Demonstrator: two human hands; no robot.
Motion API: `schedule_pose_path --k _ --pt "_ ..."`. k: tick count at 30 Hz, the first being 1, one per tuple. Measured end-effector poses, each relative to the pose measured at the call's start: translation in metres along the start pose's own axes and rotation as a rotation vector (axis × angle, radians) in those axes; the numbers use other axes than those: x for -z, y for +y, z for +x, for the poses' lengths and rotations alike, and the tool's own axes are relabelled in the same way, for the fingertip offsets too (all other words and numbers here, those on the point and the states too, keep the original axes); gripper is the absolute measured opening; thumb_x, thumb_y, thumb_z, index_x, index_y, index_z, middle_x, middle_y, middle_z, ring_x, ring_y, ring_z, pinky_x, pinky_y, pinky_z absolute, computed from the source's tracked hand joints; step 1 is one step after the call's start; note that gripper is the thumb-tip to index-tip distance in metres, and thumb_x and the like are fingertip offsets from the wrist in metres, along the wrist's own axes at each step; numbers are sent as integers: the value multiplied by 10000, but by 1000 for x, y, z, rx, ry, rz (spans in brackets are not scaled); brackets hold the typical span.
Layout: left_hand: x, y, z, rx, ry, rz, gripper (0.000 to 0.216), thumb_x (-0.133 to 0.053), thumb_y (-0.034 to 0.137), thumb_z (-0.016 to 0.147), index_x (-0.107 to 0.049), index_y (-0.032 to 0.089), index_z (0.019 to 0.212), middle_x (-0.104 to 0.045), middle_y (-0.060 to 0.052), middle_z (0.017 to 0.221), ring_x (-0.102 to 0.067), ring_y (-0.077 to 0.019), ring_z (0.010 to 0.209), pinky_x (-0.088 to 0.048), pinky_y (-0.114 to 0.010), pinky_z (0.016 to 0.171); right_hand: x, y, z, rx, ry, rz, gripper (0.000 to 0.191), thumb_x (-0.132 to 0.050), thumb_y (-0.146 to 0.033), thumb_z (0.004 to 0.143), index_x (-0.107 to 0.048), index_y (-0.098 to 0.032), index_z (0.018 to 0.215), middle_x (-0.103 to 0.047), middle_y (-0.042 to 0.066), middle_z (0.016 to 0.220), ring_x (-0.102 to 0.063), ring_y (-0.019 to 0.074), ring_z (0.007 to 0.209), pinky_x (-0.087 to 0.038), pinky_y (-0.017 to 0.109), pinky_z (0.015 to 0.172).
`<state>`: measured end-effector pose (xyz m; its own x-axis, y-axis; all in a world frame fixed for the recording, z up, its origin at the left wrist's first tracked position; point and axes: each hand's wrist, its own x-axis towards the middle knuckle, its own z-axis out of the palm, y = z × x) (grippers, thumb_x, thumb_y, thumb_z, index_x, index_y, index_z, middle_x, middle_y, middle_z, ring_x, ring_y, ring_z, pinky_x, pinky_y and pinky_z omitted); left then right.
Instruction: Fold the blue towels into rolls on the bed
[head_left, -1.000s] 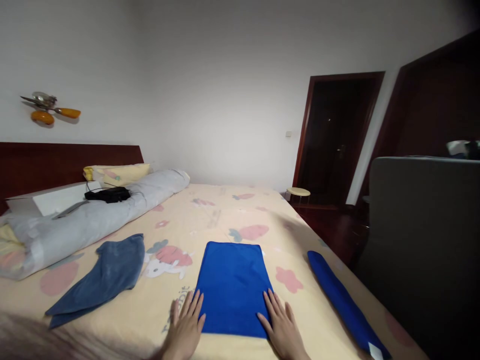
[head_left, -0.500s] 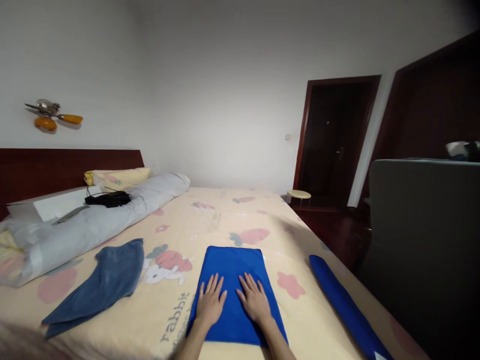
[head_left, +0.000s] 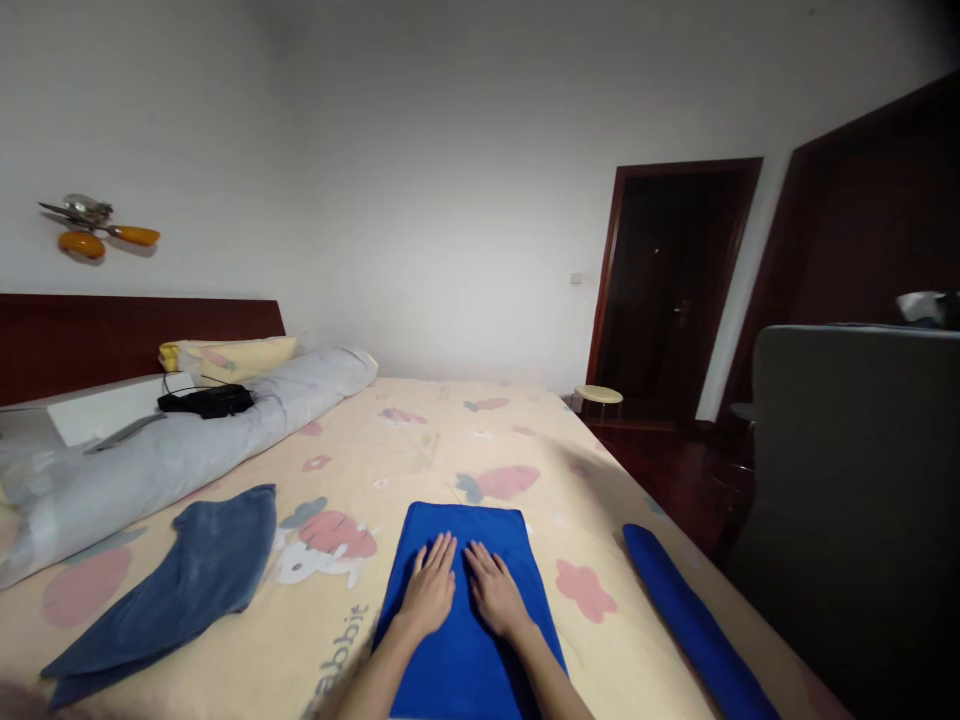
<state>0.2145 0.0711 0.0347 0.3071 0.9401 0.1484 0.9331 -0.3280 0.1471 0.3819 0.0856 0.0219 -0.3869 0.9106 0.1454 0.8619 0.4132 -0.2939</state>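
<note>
A folded bright blue towel (head_left: 480, 660) lies flat on the cream printed bedsheet (head_left: 420, 450) in front of me. My left hand (head_left: 429, 592) and my right hand (head_left: 491, 590) rest side by side on the towel's middle, palms down, fingers stretched out and open. Neither hand holds anything. A rolled blue towel (head_left: 694, 625) lies to the right near the bed's edge. A crumpled grey-blue towel (head_left: 180, 580) lies to the left.
A rolled grey quilt (head_left: 172, 450) with a black object (head_left: 204, 401) on it lies along the dark headboard (head_left: 112, 330), with a yellow pillow (head_left: 225, 355). A grey chair back (head_left: 855, 500) stands right. A small stool (head_left: 598, 396) sits by the dark doorway (head_left: 667, 290).
My hands moved from the towel's near corners inward and forward onto its middle, then slid a little farther up it. The view shifted slightly right.
</note>
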Motion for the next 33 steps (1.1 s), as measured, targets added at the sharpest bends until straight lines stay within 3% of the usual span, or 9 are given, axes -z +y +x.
schedule_pose_path --k 2,5,9,12,15,19,22,27,33 --pt "-3 1 19 -13 -59 -7 576 -236 252 954 -199 210 1527 -192 -3 1593 -162 -144 1467 -198 -396 1188 -1 -2 15 11 -11 3 541 -295 -337 951 -330 -223 1479 -292 27 1554 -228 146 1447 -198 354 1185" --pt "-8 -15 32 73 -82 9 550 -232 372 973 -275 248 1507 -234 -21 1583 -200 -197 1462 -216 -474 1173 1 17 23 -78 -6 -13 562 -263 -472 962 -360 -241 1466 -288 42 1556 -217 187 1453 -180 419 1185" --pt "-10 -52 29 236 -59 54 597 -186 449 972 -266 205 1511 -216 -67 1583 -200 -254 1461 -195 -562 1151 9 64 17 -298 9 -51 664 -245 -546 950 -304 -160 1487 -240 106 1568 -195 250 1459 -153 506 1177" --pt "-11 -63 27 336 -20 112 588 -210 384 960 -291 177 1504 -243 -95 1575 -194 -276 1462 -144 -596 1147 13 78 16 -377 25 -74 695 -251 -535 947 -291 -97 1485 -237 161 1561 -188 294 1458 -105 562 1169" --pt "-16 -52 37 262 32 85 596 -220 271 938 -247 118 1514 -192 -125 1589 -122 -268 1478 -88 -571 1161 10 60 29 -282 49 -73 631 -242 -444 961 -289 -100 1488 -194 149 1576 -129 273 1472 -52 533 1179" --pt "-27 -24 62 35 -30 -4 632 -257 204 904 -184 174 1531 -196 -27 1599 -145 -157 1473 -178 -383 1178 -2 20 54 -11 -6 -12 548 -285 -289 937 -332 -225 1480 -289 26 1559 -210 143 1453 -183 351 1173" --pt "-33 -19 77 21 -77 -18 610 -249 221 912 -231 235 1522 -248 5 1584 -194 -143 1461 -209 -381 1167 -8 13 66 16 -29 5 537 -292 -288 936 -354 -250 1468 -343 24 1536 -264 136 1435 -223 355 1158" --pt "-25 -47 85 174 -84 -11 578 -186 455 961 -276 286 1506 -201 -26 1597 -164 -232 1472 -148 -534 1161 0 53 64 -205 2 -43 614 -223 -532 956 -347 -222 1471 -269 72 1567 -202 229 1460 -149 495 1171" --pt "-12 -72 84 311 -103 5 755 -206 632 906 -199 202 1527 -118 -81 1606 -111 -261 1480 -131 -555 1157 10 95 56 -393 3 -116 669 -185 -574 951 -269 -198 1498 -239 83 1577 -196 234 1462 -158 521 1163"
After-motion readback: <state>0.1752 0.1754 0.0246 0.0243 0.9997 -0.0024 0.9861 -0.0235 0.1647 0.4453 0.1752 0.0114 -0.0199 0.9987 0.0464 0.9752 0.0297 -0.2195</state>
